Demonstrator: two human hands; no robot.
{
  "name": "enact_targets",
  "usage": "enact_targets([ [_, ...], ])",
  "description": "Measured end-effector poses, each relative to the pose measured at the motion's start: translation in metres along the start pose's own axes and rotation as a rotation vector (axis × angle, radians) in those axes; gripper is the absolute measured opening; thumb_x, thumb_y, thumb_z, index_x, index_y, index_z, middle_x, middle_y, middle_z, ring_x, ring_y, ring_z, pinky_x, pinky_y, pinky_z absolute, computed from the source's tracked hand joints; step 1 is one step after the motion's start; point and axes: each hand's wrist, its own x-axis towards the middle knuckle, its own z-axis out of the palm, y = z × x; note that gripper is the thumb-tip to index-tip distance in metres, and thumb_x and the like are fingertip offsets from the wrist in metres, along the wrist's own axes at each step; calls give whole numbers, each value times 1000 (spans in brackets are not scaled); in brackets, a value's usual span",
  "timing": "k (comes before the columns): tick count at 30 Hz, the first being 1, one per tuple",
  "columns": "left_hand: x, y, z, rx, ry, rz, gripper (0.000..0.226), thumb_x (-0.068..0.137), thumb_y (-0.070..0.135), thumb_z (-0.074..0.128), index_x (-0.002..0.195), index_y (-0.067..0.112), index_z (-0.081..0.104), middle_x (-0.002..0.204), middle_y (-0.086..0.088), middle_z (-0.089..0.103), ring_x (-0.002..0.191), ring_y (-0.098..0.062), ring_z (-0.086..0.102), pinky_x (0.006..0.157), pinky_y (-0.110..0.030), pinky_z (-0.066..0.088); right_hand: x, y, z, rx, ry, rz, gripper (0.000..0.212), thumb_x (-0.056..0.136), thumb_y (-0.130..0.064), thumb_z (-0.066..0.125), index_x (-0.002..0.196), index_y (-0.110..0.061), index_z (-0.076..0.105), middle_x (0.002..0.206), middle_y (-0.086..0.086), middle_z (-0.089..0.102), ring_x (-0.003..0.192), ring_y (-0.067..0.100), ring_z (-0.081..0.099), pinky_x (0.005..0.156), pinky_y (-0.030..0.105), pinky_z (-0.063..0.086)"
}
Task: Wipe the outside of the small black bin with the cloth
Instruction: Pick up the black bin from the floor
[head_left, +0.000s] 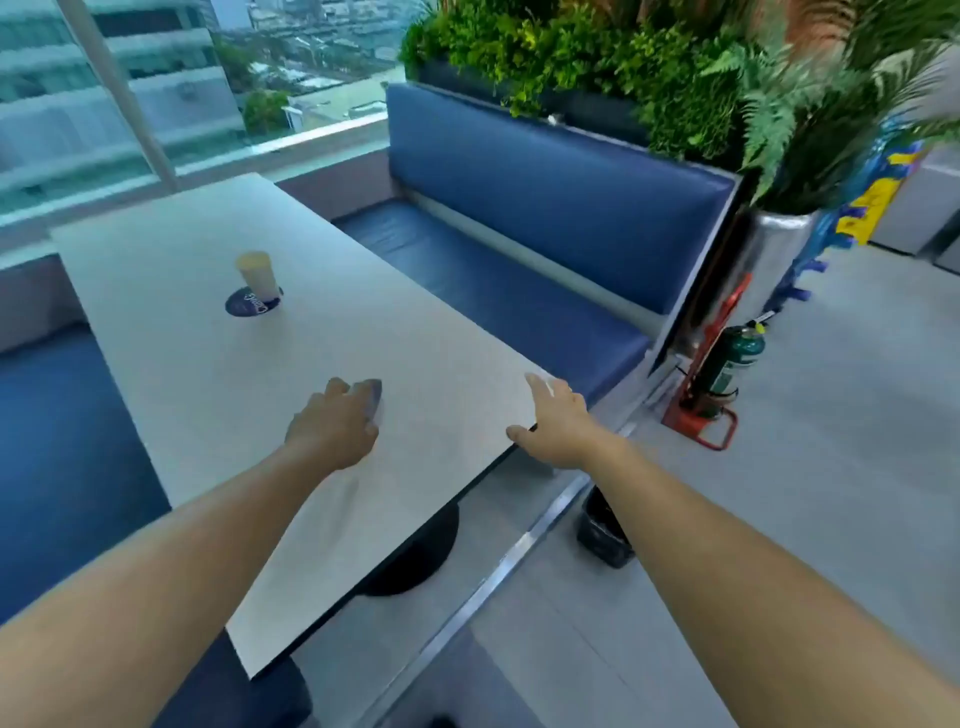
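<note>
Left hand (332, 426) is knuckles-up on the table (208, 364), fingers curled over the cloth (373, 396), a small grey-blue wad poking out past the fingertips (blurred, can't make out folds). Grip looks closed on it, with the cloth pressed to the tabletop.

Right hand (558, 423) lies flat at the table's near right corner, fingers straight and spread, thumb over the edge. It holds nothing.

The bin (602, 535) is on the floor (831, 467), below and just past that corner, near the end of the bench (519, 208). It's small, black and boxy, with a slightly glossy, crinkled surface (could be a liner, can't tell). The right forearm crosses in front of it and hides its top and right side; only the lower left part shows. It's well apart from the cloth, and neither hand touches it.

Around:
- Black table base (415, 551) sits under the tabletop, left of the bin.
- A metal strip (519, 551) runs along the floor between base and bin.
- Cup (255, 278) stands upright on a dark blue coaster (241, 307), further up the table, well clear of both hands.
- The blue padded bench runs along the table's far side, with plants (571, 47) above its back.
- Green extinguisher (730, 364) sits in a red stand (701, 421) past the bench end, beside a silver planter (779, 249).
- Window (130, 78) is behind the table's far end.
</note>
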Motion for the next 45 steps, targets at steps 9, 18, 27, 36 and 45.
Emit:
enact_targets([
  [9, 49, -40, 53, -109, -71, -164, 57, 108, 35, 50, 161, 19, 36, 146, -24, 43, 131, -49, 51, 104, -55, 47, 32, -1, 65, 105, -77, 77, 84, 102, -49, 52, 165, -26, 1, 169, 7, 8, 153, 37, 11, 121, 52, 27],
  [18, 68, -14, 63, -433, -40, -263, 56, 93, 11, 68, 144, 6, 47, 128, -21, 63, 115, -40, 63, 89, -40, 49, 45, 13, 80, 187, -60, 113, 80, 103, -43, 53, 164, -22, 6, 165, 11, 16, 151, 35, 14, 118, 48, 29],
  [27, 66, 63, 32, -576, -417, 73, 15, 84, 10, 82, 88, 1, 71, 80, -11, 74, 73, -25, 65, 67, -30, 49, 60, 2, 61, 300, -56, -69, 85, 99, -29, 64, 165, -30, 10, 150, 13, 41, 131, 33, 49, 109, 41, 42],
  [36, 69, 112, 11, -954, -588, 232, 30, 104, 34, 67, 120, 9, 74, 96, -19, 76, 79, -22, 70, 64, -27, 55, 51, 27, 35, 1024, 53, 46, 8, 97, -18, 65, 98, -14, 58, 88, 8, 69, 78, 24, 66, 79, 41, 60],
  [45, 77, 212, 17, -1025, -728, 317, 37, 95, -1, 72, 126, 17, 63, 105, -8, 75, 87, -15, 70, 71, -28, 55, 23, 118, -9, 1589, 101, 214, 16, 99, -7, 55, 114, -13, 54, 114, 23, 63, 98, 39, 65, 85, 57, 58],
])
